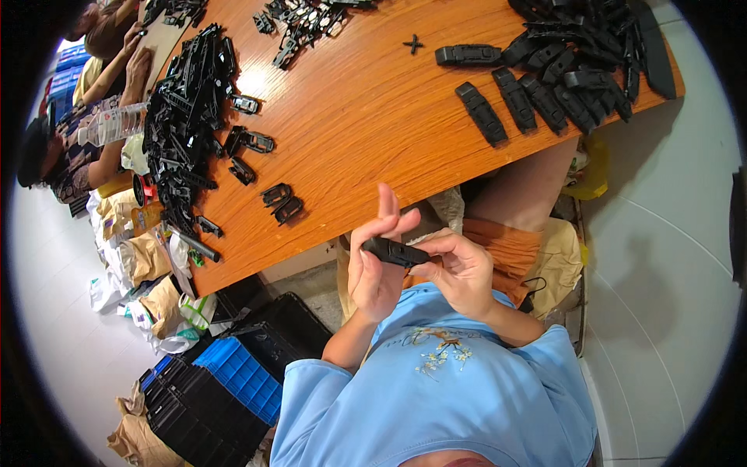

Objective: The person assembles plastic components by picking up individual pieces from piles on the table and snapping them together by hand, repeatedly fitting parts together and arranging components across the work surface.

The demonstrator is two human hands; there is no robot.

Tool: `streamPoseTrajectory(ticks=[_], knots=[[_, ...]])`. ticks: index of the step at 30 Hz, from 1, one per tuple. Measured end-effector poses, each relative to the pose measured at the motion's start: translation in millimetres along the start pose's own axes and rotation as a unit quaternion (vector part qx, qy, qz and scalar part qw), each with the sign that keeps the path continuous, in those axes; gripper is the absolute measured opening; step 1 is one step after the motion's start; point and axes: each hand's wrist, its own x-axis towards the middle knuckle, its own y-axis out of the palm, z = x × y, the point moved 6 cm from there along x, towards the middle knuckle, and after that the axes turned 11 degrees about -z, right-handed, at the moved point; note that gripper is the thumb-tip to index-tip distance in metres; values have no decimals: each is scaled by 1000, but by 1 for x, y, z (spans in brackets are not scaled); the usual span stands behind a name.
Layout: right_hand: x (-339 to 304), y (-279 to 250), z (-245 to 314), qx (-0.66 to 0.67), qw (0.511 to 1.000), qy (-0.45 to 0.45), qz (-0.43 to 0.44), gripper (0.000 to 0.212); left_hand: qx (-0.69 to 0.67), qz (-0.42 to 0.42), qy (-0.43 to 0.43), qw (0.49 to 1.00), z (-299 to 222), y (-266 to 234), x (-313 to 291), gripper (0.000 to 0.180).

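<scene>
Between my two hands, just off the near edge of the table, is a small elongated black plastic part point(395, 252). My left hand point(372, 272) grips its left end, with the thumb below it and some fingers raised. My right hand point(464, 268) pinches the right end between thumb and fingertips. Similar long black plastic parts point(481, 114) lie in a row at the right of the table, beside a heap of them point(580, 54). Two small black pieces point(282, 204) rest nearest my left hand on the tabletop.
The wooden table point(350, 132) holds a large pile of black parts point(187, 117) at left and another pile point(307, 27) at the far side. A clear bottle point(113, 124) and other people are at the left. Black and blue crates point(241, 377) stand on the floor at lower left.
</scene>
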Motion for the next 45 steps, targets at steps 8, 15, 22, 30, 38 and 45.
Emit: streamPoseTrajectory(ticks=[8,15,22,30,38,45], knots=[[23,-16,61,-255,949,-173,-67,21,-6,29,3,1000,-7,14,4,53],[89,-67,196,-512,603,-501,-351,18,114,-42,98,988,-27,-26,-2,57],[132,-88,206,-571,610,-473,-280,14,173,-140,133,966,-42,-64,-9,44],[180,-19,203,-610,640,-448,-134,17,203,-199,180,942,-54,-84,-4,35],[264,4,167,-793,511,-300,-141,26,208,-219,216,929,-66,-89,-12,31],[209,24,186,-568,696,-416,-141,25,226,-278,151,922,-68,-114,-29,31]])
